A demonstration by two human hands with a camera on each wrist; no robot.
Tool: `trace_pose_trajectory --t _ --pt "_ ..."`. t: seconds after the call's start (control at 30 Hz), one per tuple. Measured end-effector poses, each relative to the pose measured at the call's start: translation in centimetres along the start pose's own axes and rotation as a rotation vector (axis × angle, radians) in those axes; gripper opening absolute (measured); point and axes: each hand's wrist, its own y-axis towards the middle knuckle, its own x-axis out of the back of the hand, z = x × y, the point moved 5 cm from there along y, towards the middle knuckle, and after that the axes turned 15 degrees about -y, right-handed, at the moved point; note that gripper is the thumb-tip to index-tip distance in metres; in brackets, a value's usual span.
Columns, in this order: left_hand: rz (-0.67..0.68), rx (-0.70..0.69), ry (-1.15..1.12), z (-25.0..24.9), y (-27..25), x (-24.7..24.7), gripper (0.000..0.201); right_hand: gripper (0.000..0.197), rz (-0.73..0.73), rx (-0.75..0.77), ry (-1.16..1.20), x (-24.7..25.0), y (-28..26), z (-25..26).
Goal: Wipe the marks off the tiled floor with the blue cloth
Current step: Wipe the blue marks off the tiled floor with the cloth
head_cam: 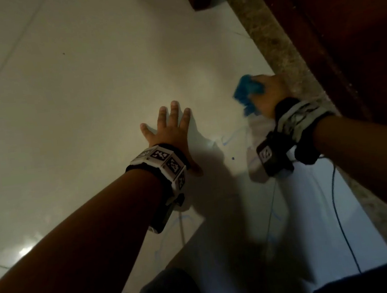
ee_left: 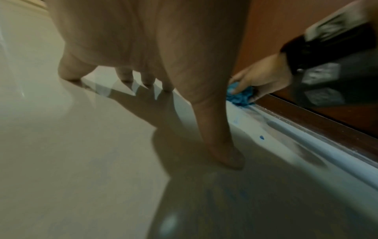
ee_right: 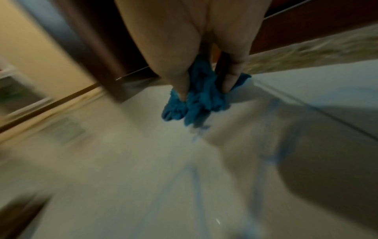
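Note:
My right hand (head_cam: 269, 90) grips a crumpled blue cloth (head_cam: 247, 91) and holds it down on the pale tiled floor (head_cam: 86, 86) beside a speckled stone strip. The right wrist view shows the fingers curled round the blue cloth (ee_right: 196, 97), with the picture blurred. My left hand (head_cam: 171, 127) lies flat on the floor, fingers spread and straight. Faint blue marks (head_cam: 231, 136) run across the tile between the hands, with a small blue dot (head_cam: 233, 158) near them. The left wrist view shows that blue dot (ee_left: 261, 137) and the cloth (ee_left: 239, 95) under the right hand (ee_left: 259, 77).
A speckled stone strip (head_cam: 270, 42) and dark red wooden furniture (head_cam: 342, 23) border the floor on the right. Thin cables (head_cam: 337, 203) trail over the tile near my right forearm. More blue scribbles (head_cam: 173, 232) lie near my left wrist. Dark clothing (head_cam: 169, 292) fills the bottom.

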Motion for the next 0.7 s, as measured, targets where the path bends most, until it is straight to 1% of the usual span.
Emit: trace_pose_trajectory --t 0.07,0.1,0.17,0.2,0.23,0.27,0.37,0.4,0.43,0.47,0.5,0.53,0.57,0.6,0.63,0.7 --pt "-0.004 0.009 0.011 -0.1 0.1 0.0 0.152 0.049 0.033 0.185 -0.04 -1.9 -2.6 3.3" --pt "-0.005 0.015 0.021 -0.2 0.1 0.0 0.152 0.05 0.02 0.259 -0.091 -2.6 -4.0 4.6" --pt "-0.005 0.022 0.034 -0.3 0.1 0.0 0.151 0.049 -0.062 0.371 -0.238 -3.1 -5.8 6.1" --pt "-0.004 0.024 0.036 -0.2 0.1 0.1 0.151 0.048 -0.081 0.408 -0.231 -3.3 -6.0 5.9" --pt "-0.002 0.024 0.035 -0.2 0.0 0.1 0.151 0.046 -0.086 0.417 -0.167 -3.2 -5.8 5.5" --pt "0.001 0.023 0.031 -0.2 0.0 0.1 0.151 0.043 -0.102 0.393 -0.083 -3.0 -5.3 4.6" --pt "0.003 0.017 0.022 -0.1 0.0 0.1 0.151 0.033 -0.164 0.183 0.046 -2.1 -3.4 1.5" --pt "0.002 0.018 0.022 -0.1 0.0 0.0 0.151 0.033 -0.178 0.151 0.052 -2.1 -3.3 1.2" --pt "0.003 0.02 0.021 -0.2 0.0 0.0 0.151 0.036 -0.177 0.162 0.053 -2.2 -3.7 1.6" --pt "0.004 0.024 0.022 -0.2 0.0 0.0 0.151 0.042 -0.165 0.224 0.04 -2.6 -4.5 2.4" --pt "0.005 0.03 0.025 -0.3 0.0 0.0 0.151 0.047 -0.148 0.325 -0.007 -3.2 -5.6 3.6" --pt "0.006 0.035 0.03 -0.3 0.0 0.1 0.151 0.047 -0.134 0.445 -0.078 -3.8 -6.7 4.6" --pt "0.007 0.039 0.034 -0.3 0.0 0.1 0.151 0.044 -0.123 0.542 -0.127 -4.3 -7.5 5.0" --pt "0.007 0.038 0.033 -0.3 0.0 0.1 0.151 0.039 -0.12 0.573 -0.118 -4.2 -7.4 4.9" --pt "0.005 0.032 0.028 -0.3 0.0 0.1 0.151 0.037 -0.116 0.523 -0.049 -3.8 -6.5 4.2" --pt "0.005 0.021 0.015 -0.2 0.0 0.1 0.151 0.034 -0.101 0.341 0.081 -2.7 -4.3 2.6"
